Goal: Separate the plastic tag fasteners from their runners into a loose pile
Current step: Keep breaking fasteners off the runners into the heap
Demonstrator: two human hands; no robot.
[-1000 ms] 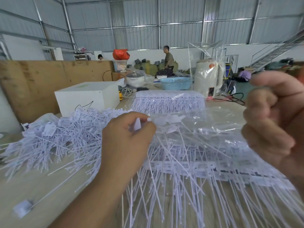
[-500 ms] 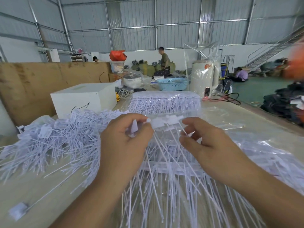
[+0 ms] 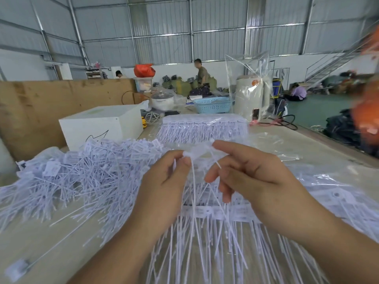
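Both hands hold one strip of white plastic tag fasteners (image 3: pixel 198 153) up over the table, its long tails hanging down toward me. My left hand (image 3: pixel 164 187) pinches the strip's left end between thumb and fingers. My right hand (image 3: pixel 246 175) pinches its right end at the fingertips. A big loose pile of separated fasteners (image 3: pixel 86 171) lies to the left. Under my hands lie more joined strips (image 3: pixel 207 212) in rows. A wrapped bundle of strips (image 3: pixel 203 128) sits farther back.
A white box (image 3: pixel 98 124) stands at the back left by a plywood board (image 3: pixel 41 107). Clear plastic film (image 3: pixel 287 144) covers the right of the table. A blue basket (image 3: pixel 213 104), a pot and a white appliance stand behind. People work in the background.
My right hand came down from close to the camera and took hold of the strip's right end. The left hand kept its pinch and the strip now sits slightly higher between both hands.
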